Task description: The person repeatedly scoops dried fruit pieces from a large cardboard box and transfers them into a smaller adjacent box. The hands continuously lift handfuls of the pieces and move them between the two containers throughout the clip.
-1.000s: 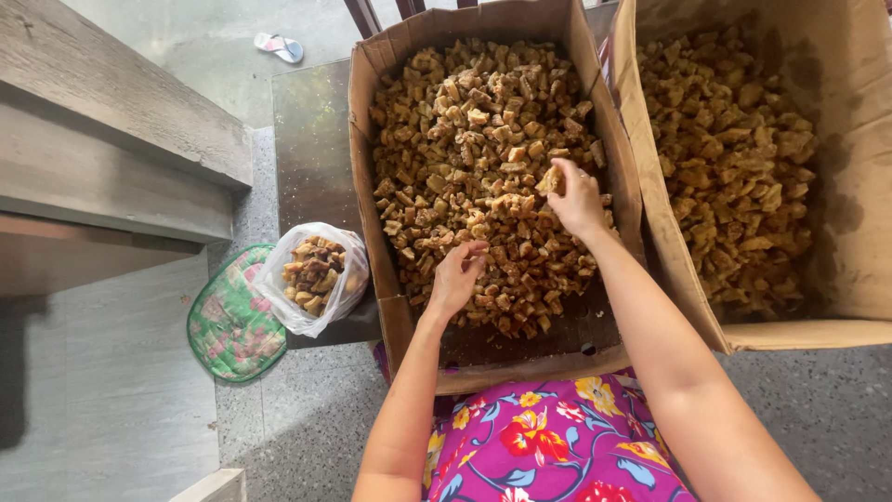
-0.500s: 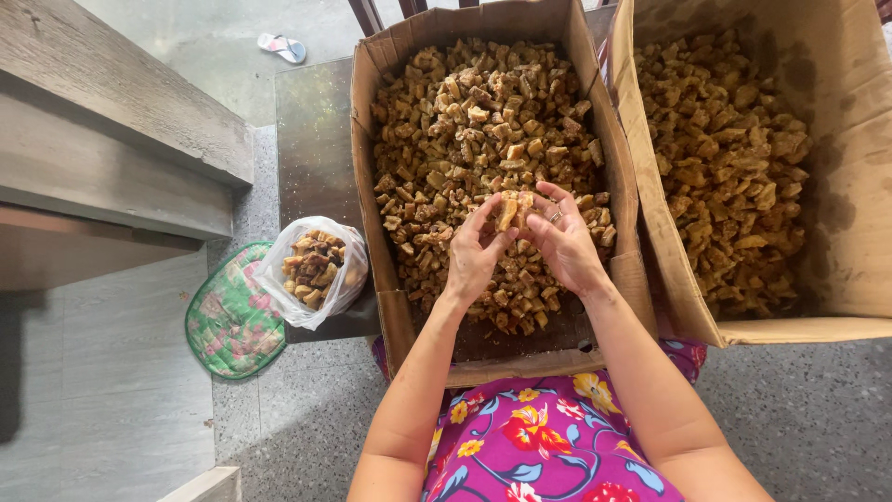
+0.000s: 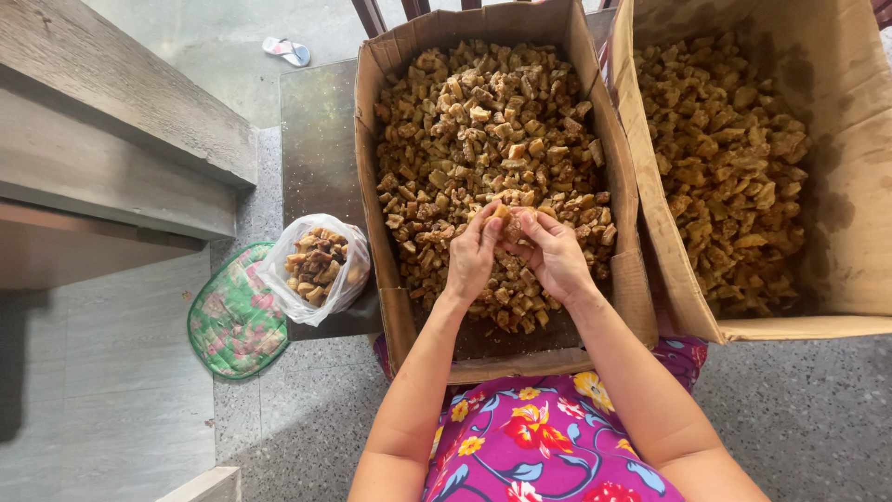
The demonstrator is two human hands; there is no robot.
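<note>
Both hands, left hand [image 3: 472,256] and right hand [image 3: 556,256], pinch one small tan chunk [image 3: 503,216] between their fingertips above the near cardboard box [image 3: 400,307], heaped with similar brown, knobbly pieces. Half a second earlier the hands met slightly farther over the heap. A second filled box [image 3: 678,288] stands just beside it; a clear plastic bag [image 3: 316,267] of darker pieces and a green pad [image 3: 232,321] lie to the left.

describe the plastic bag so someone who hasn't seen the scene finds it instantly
Start at the cardboard box under the hands; go to its left wall. Just outside it sits a clear plastic bag, open-topped, holding brown chunks, beside a green floral mat. It is the only see-through container; the rest are cardboard.
</note>
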